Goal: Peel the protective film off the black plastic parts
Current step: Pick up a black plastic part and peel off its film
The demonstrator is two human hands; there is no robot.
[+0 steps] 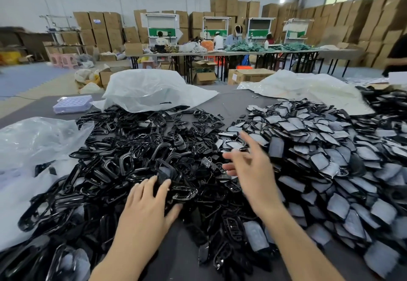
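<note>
— So, what are the hands up to?

— Left hand (147,206) is low on the near side of the desk (229,104), fingers curled over one black part (165,174) at the near edge of the bare heap (123,148). I'd say it grips that piece between fingertips and thumb. Right hand (253,170) hangs in the air with nothing in it, fingers spread and loose, smeared in the view.

— Is the film on that part or off?

— Hard to say from where I stand. Its face shows a greyish patch, which may be film, but the blur leaves me unsure.

— And the rest of the work?

— The filmed pile (319,155) lies to the right, grey faces up, overlapping like shingles at every angle. The bare heap, mostly glossy frames, lies left and centre. A white bag (149,89) slumps behind it.

— Which hand is better placed?

— It turns on that. The gripped part sits just past the left fingertips, between the two hands, with the right hand beyond it and to its right, near but apart. Its long axis seems to run away from the person, so a film edge would likely face the right hand's fingers. If the part needs peeling, I'd judge the right hand has to drop down and in to it. If a fresh piece is wanted, the right hand is the nearer one: the filmed pile's edge lies just beyond its fingertips.
</note>
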